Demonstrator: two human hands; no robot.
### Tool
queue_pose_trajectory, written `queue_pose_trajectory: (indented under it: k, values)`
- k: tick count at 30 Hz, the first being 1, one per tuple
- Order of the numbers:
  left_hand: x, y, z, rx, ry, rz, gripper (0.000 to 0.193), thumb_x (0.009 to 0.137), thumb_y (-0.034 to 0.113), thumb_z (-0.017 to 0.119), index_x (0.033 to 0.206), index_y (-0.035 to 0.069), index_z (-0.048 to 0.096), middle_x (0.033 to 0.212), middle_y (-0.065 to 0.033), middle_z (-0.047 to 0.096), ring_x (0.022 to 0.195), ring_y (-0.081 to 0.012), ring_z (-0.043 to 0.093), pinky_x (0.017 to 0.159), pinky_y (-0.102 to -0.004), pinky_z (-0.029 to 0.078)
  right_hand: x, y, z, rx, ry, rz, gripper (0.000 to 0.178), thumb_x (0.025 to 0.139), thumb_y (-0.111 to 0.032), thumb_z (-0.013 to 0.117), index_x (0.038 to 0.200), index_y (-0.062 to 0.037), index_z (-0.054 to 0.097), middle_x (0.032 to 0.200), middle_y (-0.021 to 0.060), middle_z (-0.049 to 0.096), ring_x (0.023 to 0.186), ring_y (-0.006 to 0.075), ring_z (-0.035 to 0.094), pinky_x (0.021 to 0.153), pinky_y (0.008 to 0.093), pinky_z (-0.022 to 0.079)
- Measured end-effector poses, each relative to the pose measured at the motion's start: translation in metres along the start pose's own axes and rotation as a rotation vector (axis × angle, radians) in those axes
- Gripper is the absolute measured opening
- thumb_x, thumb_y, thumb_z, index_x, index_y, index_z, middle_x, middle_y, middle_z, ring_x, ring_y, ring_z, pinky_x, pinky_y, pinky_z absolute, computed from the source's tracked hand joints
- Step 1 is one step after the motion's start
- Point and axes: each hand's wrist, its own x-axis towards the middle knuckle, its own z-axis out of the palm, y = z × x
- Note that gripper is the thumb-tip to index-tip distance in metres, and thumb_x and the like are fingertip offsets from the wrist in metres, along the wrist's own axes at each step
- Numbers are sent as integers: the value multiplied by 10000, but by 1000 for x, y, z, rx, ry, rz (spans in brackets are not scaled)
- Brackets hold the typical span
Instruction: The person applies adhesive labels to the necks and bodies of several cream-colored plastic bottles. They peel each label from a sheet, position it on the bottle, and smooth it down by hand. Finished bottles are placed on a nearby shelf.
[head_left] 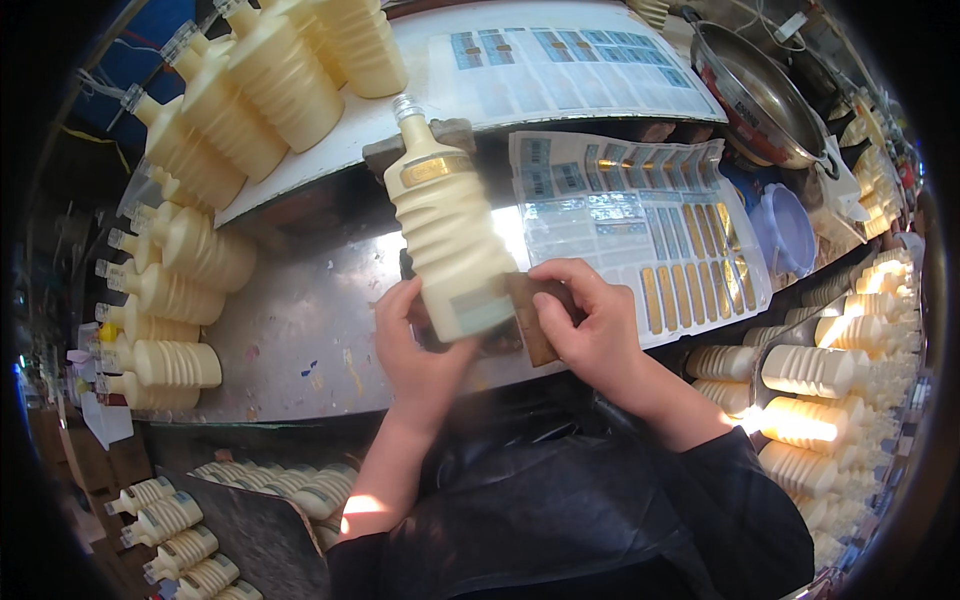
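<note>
Through the head camera I see a ridged cream bottle, with a gold label and a blurred bluish label, tilted between the hands. The left hand half-curls at its base, its grip unclear to me; the right hand pinches a brown block, fingertips partly hidden.

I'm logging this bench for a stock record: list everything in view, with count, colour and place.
Ridged bottle: one, cream with gold neck label, between the hands
Flat pad: one, brown, in the right hand
Other bottles: many, cream, on the white board and along both sides
White board: one, white, top
Label sheets: two, whitish, blue and gold labels, on the board and right of the bottle
Tabletop: one, metallic grey, centre
Pan: one, greyish inside, upper right
Basin: one, lavender, below the pan
Left hand: one, bare, at the bottle's base
Right hand: one, bare, right of the bottle
</note>
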Motion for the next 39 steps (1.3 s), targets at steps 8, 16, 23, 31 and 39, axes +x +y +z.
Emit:
queue_pose_trajectory:
  k: [8, 16, 23, 31, 39]
  values:
    - [4, 10, 6, 58, 73, 71, 815, 628, 152, 963, 1323, 38, 555, 1245, -103, 577, 838, -169, 542, 760, -308, 495, 1, -15, 8, -191, -53, -85, 187, 947, -30, 623, 1133, -40, 643, 623, 57, 644, 527, 147, 664, 521, 296, 503]
    - [3, 10, 7, 74, 63, 17, 767, 643, 123, 889, 1332, 62, 558, 1275, -142, 587, 1101, -312, 609, 877, -387, 525, 0, -32, 25, -177, -137, -41, 220, 944, -107, 637, 1160, -97, 673, 687, 125, 658, 591, 258, 687, 578, 363, 528]
    - [3, 14, 2, 9, 23, -47, 748, 640, 106, 871, 1320, 72, 560, 1273, -142, 587, 1122, -319, 602, 901, -398, 521, 11, -30, 6, -213, -115, 66, 189, 922, -175, 635, 1093, -108, 681, 788, 195, 712, 726, 411, 707, 670, 490, 564]
    - [5, 11, 3, 56, 68, 50, 749, 647, 119, 908, 1306, 55, 558, 1245, -134, 596, 978, -263, 575, 846, -364, 503, 11, -28, 11, -304, -83, -45, 200, 925, -116, 642, 1118, -84, 682, 681, 138, 679, 608, 308, 704, 584, 380, 543]
    - [3, 13, 5, 37, 60, 1, 748, 651, 133, 888, 1318, 73, 553, 1256, -147, 594, 1132, -344, 599, 936, -421, 510, 6, -39, 19, -366, -165, -73, 190, 935, -112, 642, 1120, -83, 672, 704, 128, 703, 650, 314, 726, 602, 389, 560]
